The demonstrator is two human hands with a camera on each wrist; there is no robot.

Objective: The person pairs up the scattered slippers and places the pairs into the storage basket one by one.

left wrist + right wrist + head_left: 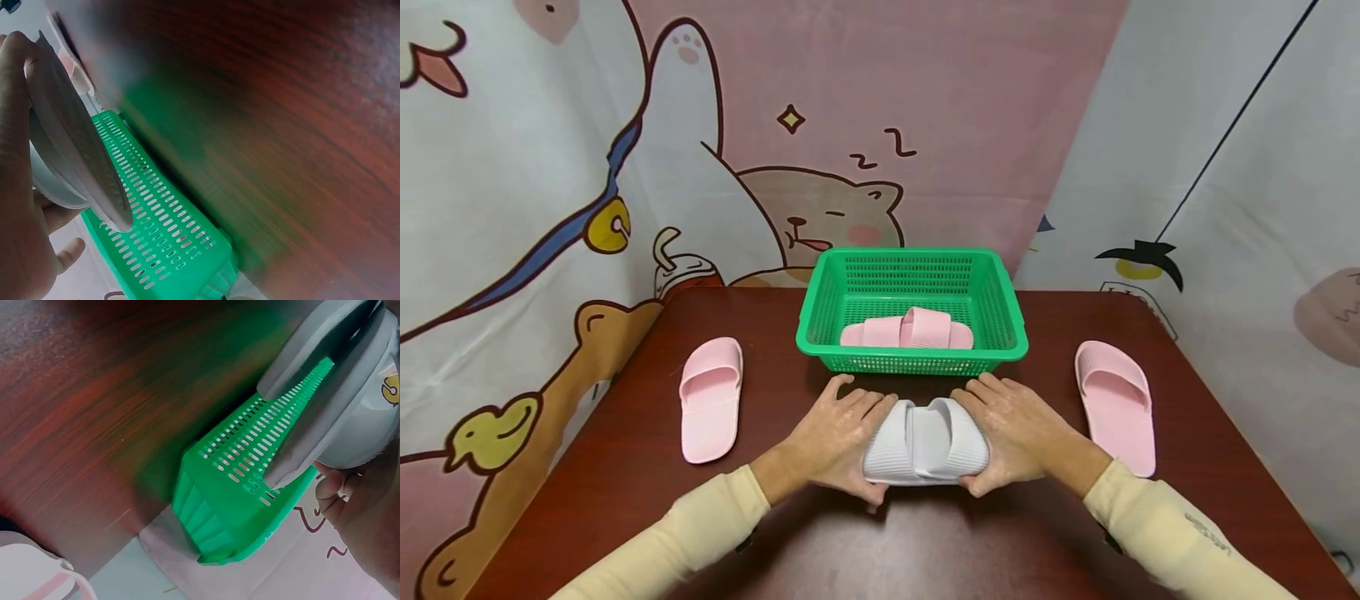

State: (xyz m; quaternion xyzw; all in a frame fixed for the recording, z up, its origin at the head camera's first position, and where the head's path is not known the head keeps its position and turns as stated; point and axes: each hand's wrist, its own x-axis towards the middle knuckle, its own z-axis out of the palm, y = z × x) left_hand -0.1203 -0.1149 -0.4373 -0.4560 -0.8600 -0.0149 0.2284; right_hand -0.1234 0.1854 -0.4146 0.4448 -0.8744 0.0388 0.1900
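Note:
Two light grey slippers [891, 446] with ribbed straps are side by side between the hands, in front of the green basket. From the left, my left hand [842, 437] grips one of them, fingers over the far side and thumb at the near edge. My right hand [1017, 433] holds the other end the same way. In the left wrist view a slipper's sole [75, 137] is raised above the table. The right wrist view shows both grey slippers [337, 406] lifted, soles close together.
The green perforated basket [910, 354] stands just beyond the hands, with pink slippers [925, 331] inside. One pink slipper [709, 429] lies on the table at the left, another [1123, 429] at the right near the forearm. A printed curtain [970, 125] hangs behind the dark wooden table [760, 517].

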